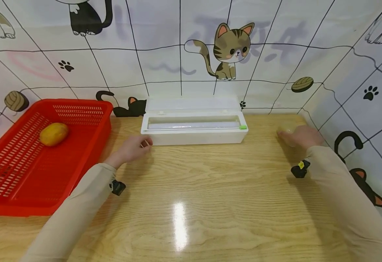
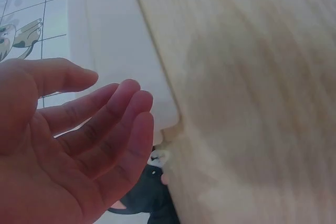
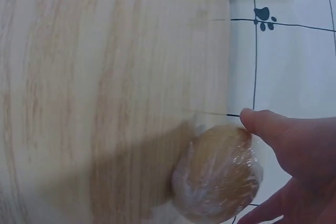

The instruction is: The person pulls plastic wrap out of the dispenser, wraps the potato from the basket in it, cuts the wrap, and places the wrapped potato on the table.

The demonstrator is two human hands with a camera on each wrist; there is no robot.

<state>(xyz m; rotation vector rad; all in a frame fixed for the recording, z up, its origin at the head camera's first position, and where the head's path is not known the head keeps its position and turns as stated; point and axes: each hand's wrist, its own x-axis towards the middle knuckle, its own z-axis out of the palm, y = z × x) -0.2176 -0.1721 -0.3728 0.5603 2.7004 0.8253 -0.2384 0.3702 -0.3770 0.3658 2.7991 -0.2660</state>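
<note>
A white cling film box [image 1: 195, 137] with its lid raised stands at the back of the table, a roll of film [image 1: 194, 125] inside and a green cutter slider [image 1: 243, 127] at its right end. By its left front corner is my left hand [image 1: 132, 147], fingers loosely curved and holding nothing; the left wrist view shows a bare palm. At the back right, my right hand [image 1: 300, 136] grips a round yellow-brown fruit wrapped in clear film [image 3: 218, 174]. The thumb lies against its upper side; the other fingers are partly hidden.
To the left, a red plastic basket [image 1: 105, 134] holds a yellow mango [image 1: 54, 134]. The wooden table [image 1: 217, 189] meets a cat-printed sheet [image 1: 164, 65] along the back and right side.
</note>
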